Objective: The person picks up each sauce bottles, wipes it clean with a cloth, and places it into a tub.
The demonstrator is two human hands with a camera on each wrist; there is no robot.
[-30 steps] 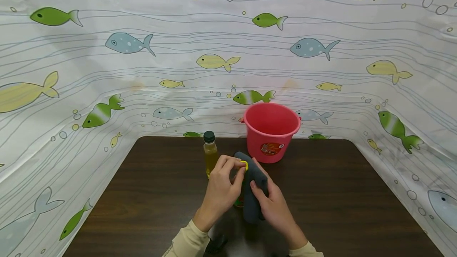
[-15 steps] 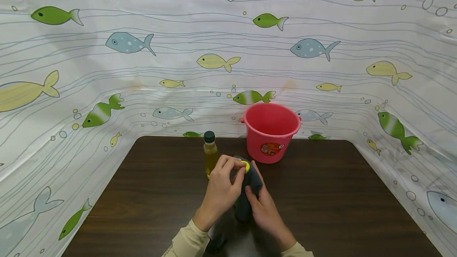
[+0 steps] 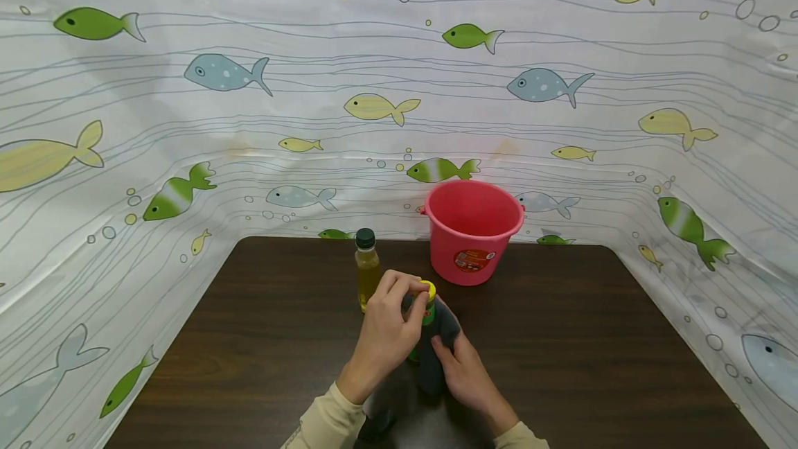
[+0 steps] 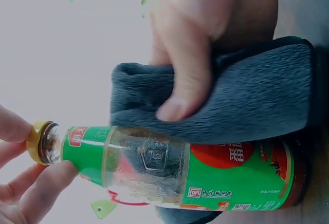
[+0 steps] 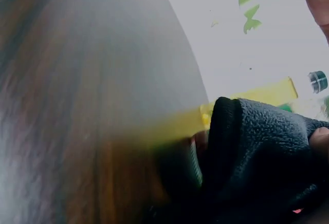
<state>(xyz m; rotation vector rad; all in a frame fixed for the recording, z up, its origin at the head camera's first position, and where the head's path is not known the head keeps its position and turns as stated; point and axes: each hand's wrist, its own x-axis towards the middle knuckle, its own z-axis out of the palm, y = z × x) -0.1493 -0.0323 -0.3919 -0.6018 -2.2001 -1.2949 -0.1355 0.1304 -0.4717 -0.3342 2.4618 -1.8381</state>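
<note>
A glass sauce bottle with a green label and a yellow cap stands upright near the middle of the table. My left hand pinches the bottle at its cap and neck. My right hand grips a folded dark grey cloth, its thumb lying over the fabric. The cloth presses along the bottle's right side and part of it shows behind the glass. In the right wrist view, the cloth hides most of the bottle.
Just behind my left hand stands a bottle of yellow oil with a dark green cap. A pink bucket is at the back of the dark wooden table. A small black object lies near the front, partly behind my left sleeve.
My right hand has shifted left with the cloth, then slightly right off the bottle's front. The bottle's green neck label has come into view. My left hand has stayed at the cap.
</note>
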